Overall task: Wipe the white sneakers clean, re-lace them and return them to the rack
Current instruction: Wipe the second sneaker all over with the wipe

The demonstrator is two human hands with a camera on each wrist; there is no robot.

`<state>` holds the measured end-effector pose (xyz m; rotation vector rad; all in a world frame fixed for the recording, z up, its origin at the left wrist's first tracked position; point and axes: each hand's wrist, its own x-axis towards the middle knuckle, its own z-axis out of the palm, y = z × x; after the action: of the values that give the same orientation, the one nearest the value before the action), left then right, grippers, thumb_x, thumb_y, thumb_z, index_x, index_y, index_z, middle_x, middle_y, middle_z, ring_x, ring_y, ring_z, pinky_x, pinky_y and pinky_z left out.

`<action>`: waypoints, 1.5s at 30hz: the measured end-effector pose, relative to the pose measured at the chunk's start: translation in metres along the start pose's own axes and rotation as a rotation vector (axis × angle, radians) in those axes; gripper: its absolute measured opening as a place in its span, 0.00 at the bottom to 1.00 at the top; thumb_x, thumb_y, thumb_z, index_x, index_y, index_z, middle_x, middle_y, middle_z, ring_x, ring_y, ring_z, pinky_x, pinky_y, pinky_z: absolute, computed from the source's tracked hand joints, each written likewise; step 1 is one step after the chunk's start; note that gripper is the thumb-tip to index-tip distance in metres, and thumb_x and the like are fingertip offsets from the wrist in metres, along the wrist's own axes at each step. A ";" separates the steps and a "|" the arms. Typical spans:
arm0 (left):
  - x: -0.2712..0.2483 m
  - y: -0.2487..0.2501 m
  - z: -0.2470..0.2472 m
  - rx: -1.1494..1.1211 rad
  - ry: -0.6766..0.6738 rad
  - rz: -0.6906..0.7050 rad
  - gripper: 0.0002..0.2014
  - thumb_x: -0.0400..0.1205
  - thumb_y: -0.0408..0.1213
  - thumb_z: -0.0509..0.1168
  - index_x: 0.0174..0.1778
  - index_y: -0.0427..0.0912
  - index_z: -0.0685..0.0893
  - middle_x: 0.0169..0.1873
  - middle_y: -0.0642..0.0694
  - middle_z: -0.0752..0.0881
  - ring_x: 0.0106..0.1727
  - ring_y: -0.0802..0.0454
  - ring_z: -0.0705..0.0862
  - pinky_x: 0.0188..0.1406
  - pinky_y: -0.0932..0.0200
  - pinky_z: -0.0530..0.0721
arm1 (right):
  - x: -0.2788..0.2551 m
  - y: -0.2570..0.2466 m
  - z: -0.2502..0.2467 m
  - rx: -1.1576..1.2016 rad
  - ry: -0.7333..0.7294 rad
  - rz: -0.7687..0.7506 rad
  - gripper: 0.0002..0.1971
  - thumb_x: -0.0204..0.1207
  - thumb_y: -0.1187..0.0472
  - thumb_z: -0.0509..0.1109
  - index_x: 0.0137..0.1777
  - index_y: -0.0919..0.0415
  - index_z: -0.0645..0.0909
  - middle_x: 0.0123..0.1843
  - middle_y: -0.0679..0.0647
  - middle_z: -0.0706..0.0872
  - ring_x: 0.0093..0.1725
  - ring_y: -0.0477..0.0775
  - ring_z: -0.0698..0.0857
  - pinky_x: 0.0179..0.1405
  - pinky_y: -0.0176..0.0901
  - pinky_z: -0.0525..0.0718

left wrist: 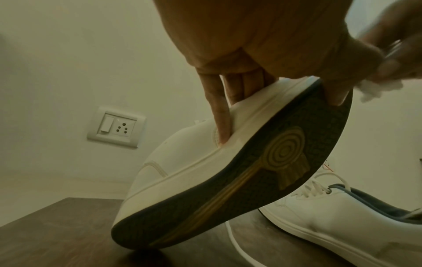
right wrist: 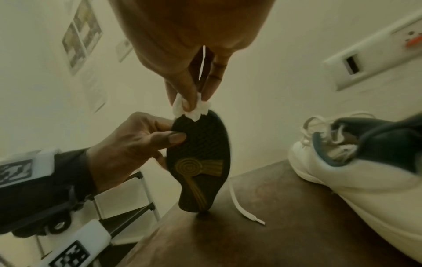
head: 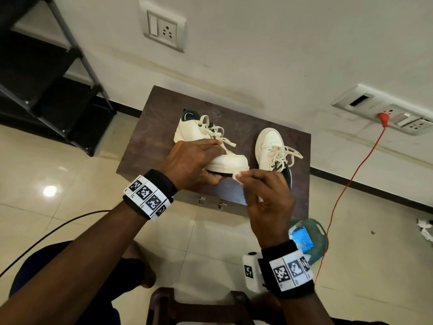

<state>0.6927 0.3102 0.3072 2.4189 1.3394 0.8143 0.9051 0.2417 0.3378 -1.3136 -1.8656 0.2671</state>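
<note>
My left hand (head: 194,164) grips the front of one white sneaker (head: 201,134), fingers over the upper and thumb under the dark sole (left wrist: 262,171). The shoe is tilted with its toe raised and its heel resting on the brown table (head: 164,127). My right hand (head: 264,191) pinches a small white wipe (head: 237,176) against the toe edge of that sole (right wrist: 200,153). The wipe (right wrist: 191,108) shows between thumb and fingers in the right wrist view. A second white sneaker (head: 271,148) with loose laces lies on the table to the right, toe pointing away.
A black shoe rack (head: 46,73) stands at the far left against the wall. A red cable (head: 346,188) runs from a wall socket down to the floor on the right. A green basket (head: 311,240) with a blue pack sits on the floor by my right wrist.
</note>
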 end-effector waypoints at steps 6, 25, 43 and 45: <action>-0.002 -0.004 -0.004 -0.053 0.023 -0.062 0.26 0.64 0.47 0.82 0.59 0.47 0.90 0.64 0.46 0.90 0.67 0.52 0.87 0.44 0.46 0.92 | 0.002 -0.004 0.005 0.303 0.139 0.291 0.09 0.75 0.76 0.76 0.52 0.67 0.92 0.53 0.59 0.90 0.55 0.58 0.90 0.55 0.61 0.88; -0.042 0.001 -0.021 -0.219 -0.004 -0.098 0.32 0.69 0.48 0.78 0.67 0.37 0.84 0.70 0.39 0.84 0.73 0.45 0.82 0.72 0.47 0.83 | 0.001 -0.057 0.019 0.279 0.095 0.335 0.12 0.80 0.76 0.72 0.57 0.63 0.90 0.55 0.55 0.85 0.57 0.52 0.86 0.57 0.43 0.85; -0.112 0.027 -0.042 -0.392 0.264 -0.455 0.30 0.67 0.44 0.81 0.67 0.45 0.89 0.77 0.38 0.79 0.79 0.64 0.74 0.74 0.58 0.79 | -0.006 -0.092 0.056 0.332 -0.115 0.168 0.14 0.77 0.76 0.74 0.58 0.62 0.91 0.55 0.52 0.89 0.58 0.53 0.86 0.61 0.44 0.83; -0.121 0.030 -0.045 -0.438 0.267 -0.506 0.32 0.65 0.38 0.85 0.68 0.47 0.89 0.73 0.42 0.83 0.77 0.62 0.77 0.70 0.49 0.84 | -0.018 -0.103 0.057 0.364 -0.170 0.083 0.14 0.77 0.76 0.75 0.58 0.61 0.91 0.55 0.51 0.90 0.58 0.54 0.86 0.60 0.44 0.83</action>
<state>0.6361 0.1904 0.3157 1.5875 1.5705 1.1573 0.7956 0.1971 0.3530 -1.1436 -1.7957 0.7457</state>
